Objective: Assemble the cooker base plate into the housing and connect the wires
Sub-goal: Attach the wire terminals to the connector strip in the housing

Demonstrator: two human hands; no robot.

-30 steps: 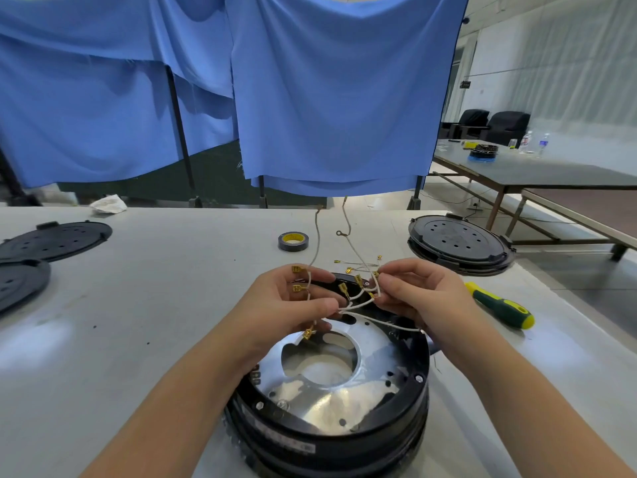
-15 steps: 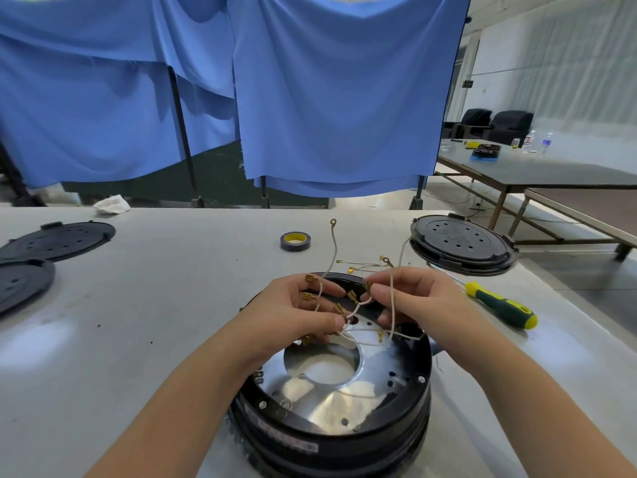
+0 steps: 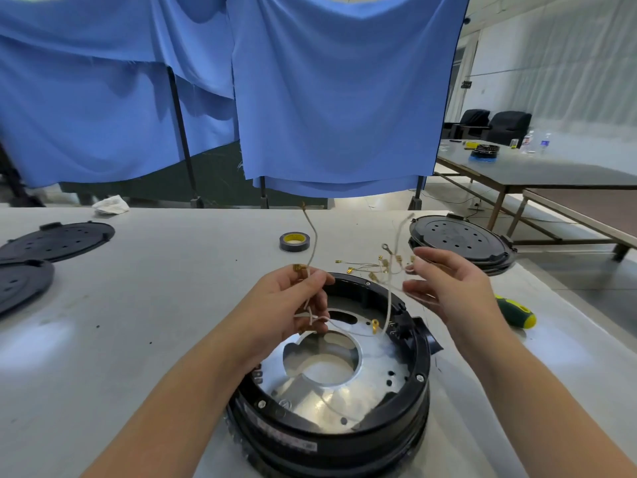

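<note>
The shiny base plate (image 3: 331, 384) already sits inside the black housing (image 3: 331, 439) on the table (image 3: 165, 305), but the wires (image 3: 387, 298) look unconnected: the left hand (image 3: 293, 301) pinches some, the right hand (image 3: 448, 288) lifts others with loosely spread fingers.

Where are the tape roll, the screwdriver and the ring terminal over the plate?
tape roll (image 3: 294, 241), head view, outer side wall
screwdriver (image 3: 516, 312), head view, green-yellow handle
ring terminal (image 3: 375, 324), head view, brass eyelet
</note>
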